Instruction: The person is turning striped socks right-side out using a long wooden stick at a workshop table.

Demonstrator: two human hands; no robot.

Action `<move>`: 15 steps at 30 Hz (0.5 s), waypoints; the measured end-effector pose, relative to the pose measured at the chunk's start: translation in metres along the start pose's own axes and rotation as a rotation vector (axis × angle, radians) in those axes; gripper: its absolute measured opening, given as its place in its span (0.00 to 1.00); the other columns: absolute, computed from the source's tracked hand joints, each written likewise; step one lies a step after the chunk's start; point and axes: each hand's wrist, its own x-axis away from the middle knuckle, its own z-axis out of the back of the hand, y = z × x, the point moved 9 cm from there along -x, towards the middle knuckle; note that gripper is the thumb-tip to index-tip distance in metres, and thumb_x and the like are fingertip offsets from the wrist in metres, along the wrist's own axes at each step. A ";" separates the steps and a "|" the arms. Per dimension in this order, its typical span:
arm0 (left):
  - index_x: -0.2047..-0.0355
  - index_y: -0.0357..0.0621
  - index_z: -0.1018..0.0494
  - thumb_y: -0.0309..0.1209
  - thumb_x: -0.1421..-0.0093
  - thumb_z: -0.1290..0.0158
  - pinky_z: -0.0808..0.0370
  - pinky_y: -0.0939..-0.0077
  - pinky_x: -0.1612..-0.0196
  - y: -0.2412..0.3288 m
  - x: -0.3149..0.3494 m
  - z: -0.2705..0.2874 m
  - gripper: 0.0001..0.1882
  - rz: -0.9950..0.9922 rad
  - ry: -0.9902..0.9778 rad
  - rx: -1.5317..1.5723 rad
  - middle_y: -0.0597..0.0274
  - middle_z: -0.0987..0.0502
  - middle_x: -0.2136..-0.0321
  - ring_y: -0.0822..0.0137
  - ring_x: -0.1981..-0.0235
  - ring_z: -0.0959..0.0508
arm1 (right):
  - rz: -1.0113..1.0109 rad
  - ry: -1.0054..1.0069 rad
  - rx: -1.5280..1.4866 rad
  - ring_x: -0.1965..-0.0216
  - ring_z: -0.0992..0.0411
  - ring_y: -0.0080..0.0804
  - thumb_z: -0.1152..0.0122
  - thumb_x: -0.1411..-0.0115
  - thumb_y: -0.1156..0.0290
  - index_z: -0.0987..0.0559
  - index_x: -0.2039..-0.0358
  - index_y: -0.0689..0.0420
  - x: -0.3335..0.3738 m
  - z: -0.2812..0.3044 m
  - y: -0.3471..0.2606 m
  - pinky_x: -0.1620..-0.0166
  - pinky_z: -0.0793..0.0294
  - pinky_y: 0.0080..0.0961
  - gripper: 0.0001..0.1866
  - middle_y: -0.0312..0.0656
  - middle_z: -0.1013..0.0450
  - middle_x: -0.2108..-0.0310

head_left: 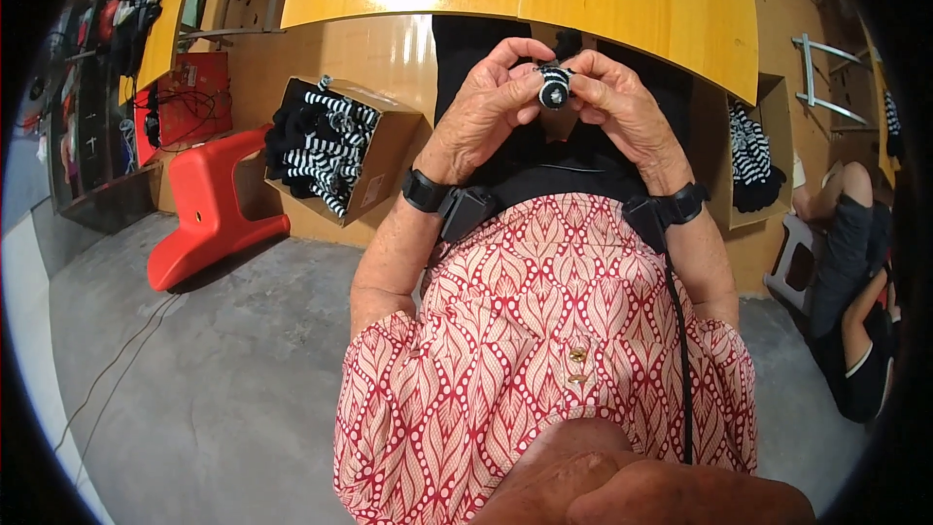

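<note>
Between my two hands, just off the near edge of the yellow table, is a small black-and-white striped knitted piece (555,87), bunched into a short roll. Its round end faces me and shows a pale patch in the middle. My left hand (489,105) pinches it from the left with thumb and fingers. On the other side, my right hand (625,100) grips it with thumb and forefinger. Whether it is a sock or a glove, I cannot tell. The fingers hide its far part.
A yellow table (641,15) lies ahead. To the left stand a cardboard box (389,151) of striped knitted pieces and a red plastic stool (209,204). Another cardboard box (775,97) with similar pieces is at right. Beyond it a person (855,272) sits. Cables (126,355) cross the floor.
</note>
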 end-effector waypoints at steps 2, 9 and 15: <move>0.51 0.44 0.34 0.31 0.39 0.43 0.31 0.87 0.67 0.003 0.000 0.003 0.18 -0.035 0.028 -0.053 0.67 0.26 0.64 0.80 0.69 0.29 | -0.016 -0.006 0.123 0.77 0.39 0.10 0.37 0.41 0.68 0.26 0.64 0.57 0.000 -0.004 -0.005 0.76 0.43 0.07 0.08 0.28 0.32 0.73; 0.50 0.42 0.34 0.32 0.37 0.45 0.32 0.83 0.53 0.015 0.000 -0.001 0.18 -0.138 0.058 -0.395 0.67 0.25 0.63 0.79 0.61 0.28 | -0.088 -0.032 0.064 0.77 0.41 0.10 0.35 0.43 0.70 0.25 0.63 0.57 0.000 -0.001 -0.001 0.76 0.43 0.07 0.10 0.27 0.32 0.73; 0.50 0.41 0.34 0.27 0.40 0.43 0.32 0.83 0.52 0.016 0.001 -0.005 0.19 -0.117 0.059 -0.478 0.68 0.25 0.63 0.78 0.60 0.28 | 0.166 0.114 0.292 0.68 0.31 0.15 0.35 0.46 0.76 0.24 0.69 0.58 0.007 0.003 -0.033 0.63 0.30 0.14 0.05 0.30 0.29 0.69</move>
